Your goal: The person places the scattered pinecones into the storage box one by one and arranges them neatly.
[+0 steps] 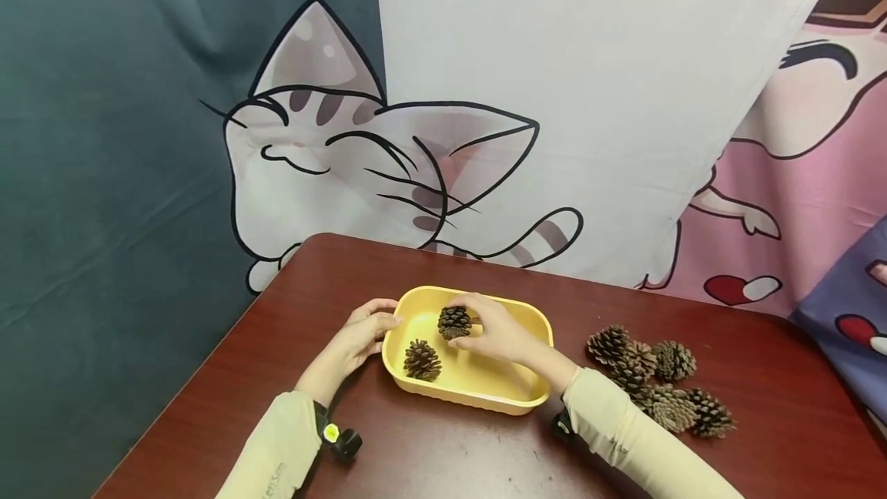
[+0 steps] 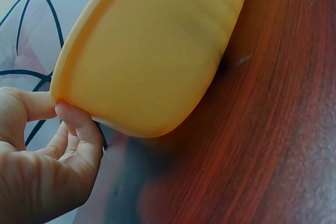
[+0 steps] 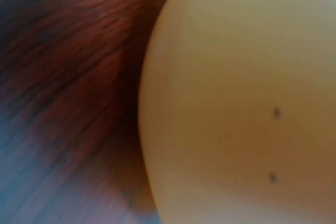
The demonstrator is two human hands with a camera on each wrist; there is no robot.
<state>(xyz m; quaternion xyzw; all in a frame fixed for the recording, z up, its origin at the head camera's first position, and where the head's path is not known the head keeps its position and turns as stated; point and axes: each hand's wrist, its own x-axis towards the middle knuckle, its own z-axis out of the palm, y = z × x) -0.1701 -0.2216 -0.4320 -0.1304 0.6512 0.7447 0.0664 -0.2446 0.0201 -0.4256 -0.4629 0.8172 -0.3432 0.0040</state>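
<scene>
A yellow plastic basin (image 1: 478, 400) with rounded corners stands on the table. At its left end my left hand (image 1: 356, 337) pinches the rim between thumb and fingers, as the left wrist view shows on the basin (image 2: 142, 61) wall. My right hand (image 1: 495, 329) reaches over the basin and holds a dark brown pine cone (image 1: 453, 323) between thumb and fingers, inside the rim. Another pine cone (image 1: 422, 361) lies in the basin's near left part. Only the outer wall of the basin (image 3: 236, 93) fills the right wrist view; the right hand is hidden there.
A cluster of several pine cones (image 1: 672, 406) lies on the reddish-brown table (image 1: 776, 376), right of the basin and beyond the right forearm. Behind the table hangs a cloth (image 1: 610, 83) with cartoon cats.
</scene>
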